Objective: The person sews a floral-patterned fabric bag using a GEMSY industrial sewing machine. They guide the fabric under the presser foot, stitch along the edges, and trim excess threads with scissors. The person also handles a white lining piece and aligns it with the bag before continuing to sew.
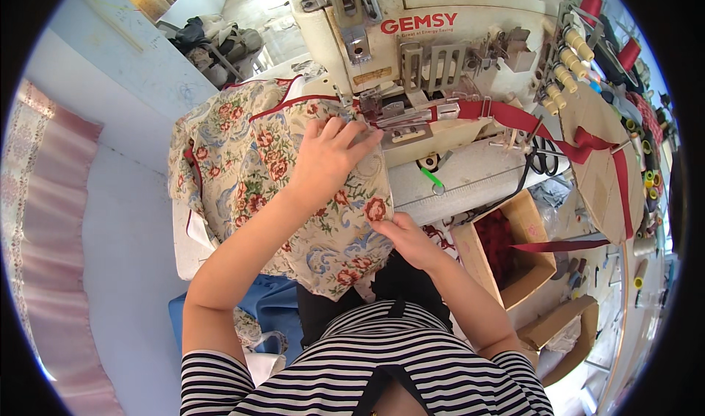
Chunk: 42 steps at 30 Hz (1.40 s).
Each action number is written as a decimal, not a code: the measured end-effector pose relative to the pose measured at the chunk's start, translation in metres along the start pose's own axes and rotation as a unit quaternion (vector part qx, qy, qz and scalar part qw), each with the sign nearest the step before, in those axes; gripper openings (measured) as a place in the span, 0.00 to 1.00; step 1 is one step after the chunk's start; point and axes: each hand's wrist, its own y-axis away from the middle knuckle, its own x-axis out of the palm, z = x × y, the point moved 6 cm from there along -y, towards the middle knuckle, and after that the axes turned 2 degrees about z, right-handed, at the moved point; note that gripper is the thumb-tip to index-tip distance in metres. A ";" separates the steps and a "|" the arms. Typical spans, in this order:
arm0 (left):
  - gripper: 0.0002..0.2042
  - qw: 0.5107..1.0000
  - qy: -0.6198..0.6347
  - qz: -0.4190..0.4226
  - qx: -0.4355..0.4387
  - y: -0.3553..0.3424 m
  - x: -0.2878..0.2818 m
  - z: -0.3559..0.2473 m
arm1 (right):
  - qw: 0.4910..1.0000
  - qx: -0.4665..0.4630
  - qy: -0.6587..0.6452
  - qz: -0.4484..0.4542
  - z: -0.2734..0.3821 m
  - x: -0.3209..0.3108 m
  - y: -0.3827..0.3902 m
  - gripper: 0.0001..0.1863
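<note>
**Pressing and Pinching Floral Cloth Beside a Sewing Machine**

Resting the left hand (332,155) on beige woven cloth patterned with red roses and blue scrolls (272,159), with fingers bent and spread, released rather than clenched in grip. Cannot tell how firmly pressed. Grasping the cloth's right edge in the right hand (413,241), with thumb on top and remaining fingers hidden underneath. Spread over the white counter (192,258), covering most of that end, and drooping toward the lap.

Hard to make out: any needle on the cream industrial sewing machine (470,5), among crowded metal guides (400,111). Threaded into those guides from the right, dark-red fabric tape (510,115), lost to sight inside. Partly blocked by tape, a flat brown cardboard disc (595,185). Shadowed inside an open brown cardboard box (536,229), red-and-black checked fabric (496,243). Cut off by the dark lens rim, a pink curtain (70,218).
</note>
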 end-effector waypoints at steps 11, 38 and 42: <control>0.24 0.999 -0.026 -0.030 -0.020 -0.001 -0.001 -0.004 | 0.998 0.011 -0.021 0.056 0.003 -0.024 0.011 0.19; 0.15 0.952 0.167 0.175 -0.189 -0.051 0.083 0.126 | 0.997 -0.001 -0.052 -0.053 -0.102 -0.008 0.106 0.15; 0.21 0.985 0.087 0.089 -0.117 -0.048 0.069 0.110 | 0.998 0.007 -0.025 -0.060 -0.095 -0.012 0.105 0.14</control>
